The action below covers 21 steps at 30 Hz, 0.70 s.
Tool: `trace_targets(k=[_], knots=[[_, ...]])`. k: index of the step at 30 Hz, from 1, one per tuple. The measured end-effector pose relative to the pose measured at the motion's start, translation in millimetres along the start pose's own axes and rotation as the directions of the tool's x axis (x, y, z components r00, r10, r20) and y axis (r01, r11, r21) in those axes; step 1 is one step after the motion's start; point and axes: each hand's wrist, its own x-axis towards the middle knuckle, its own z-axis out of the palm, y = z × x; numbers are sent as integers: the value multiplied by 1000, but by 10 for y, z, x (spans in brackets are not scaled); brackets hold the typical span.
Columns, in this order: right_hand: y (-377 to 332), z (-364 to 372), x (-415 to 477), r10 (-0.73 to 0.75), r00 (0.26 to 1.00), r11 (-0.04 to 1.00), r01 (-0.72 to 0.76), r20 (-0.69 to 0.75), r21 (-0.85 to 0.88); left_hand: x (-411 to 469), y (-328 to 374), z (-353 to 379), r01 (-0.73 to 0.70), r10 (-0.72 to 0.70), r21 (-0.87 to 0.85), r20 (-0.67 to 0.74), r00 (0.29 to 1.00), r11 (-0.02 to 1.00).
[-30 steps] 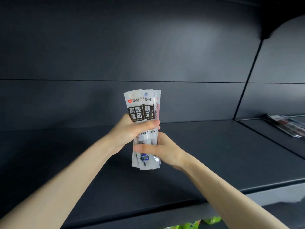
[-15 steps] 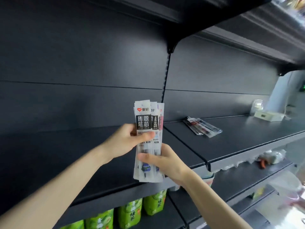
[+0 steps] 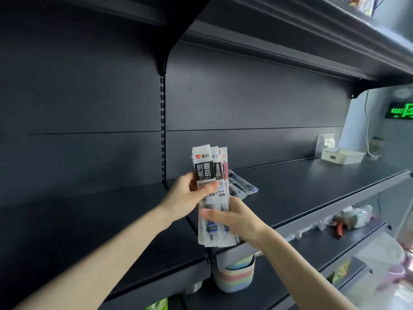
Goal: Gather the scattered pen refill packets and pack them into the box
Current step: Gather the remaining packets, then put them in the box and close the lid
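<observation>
I hold a stack of white pen refill packets point(image 3: 210, 168) upright in front of the dark shelf. My left hand point(image 3: 187, 198) grips the stack's middle from the left, thumb across the front. My right hand point(image 3: 237, 220) grips its lower part from the right, thumb also on the front. More refill packets point(image 3: 242, 186) lie flat on the shelf just behind the stack, partly hidden by it. A white open box point(image 3: 342, 155) sits at the far right end of the same shelf.
The dark shelf board point(image 3: 301, 186) runs rightward to the box. An upper shelf point(image 3: 290, 34) overhangs. Below are a pastel striped container point(image 3: 234, 276), green packages point(image 3: 156, 305) and, on the lower right shelf, plastic-wrapped items with an orange tool point(image 3: 339, 228).
The view has swung to the right along the shelf. The loose packets and the white box have come into view and closer. Both hands keep the same hold on the stack.
</observation>
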Motion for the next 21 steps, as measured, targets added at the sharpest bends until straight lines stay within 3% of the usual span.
trace_targets(k=[11,13,17,19,21], knots=[[255,-1232,1000,14,999,989,-9,34,-150,1530,-528,514,77,-78,-6,-89,993,997],[350,-1443,1184,28,998,962,-12,53,-272,1694,-618,598,101,-96,47,-106,990,994],[558,-1768,1540,153,987,776,-89,50,-625,1954,-778,683,132,-96,207,-173,980,969],[655,-1910,1667,241,965,698,-97,105,-709,2049,-843,754,262,-156,408,-275,949,874],[716,-1942,1739,286,948,617,-71,139,-783,2061,-866,791,426,-268,558,-346,899,712]])
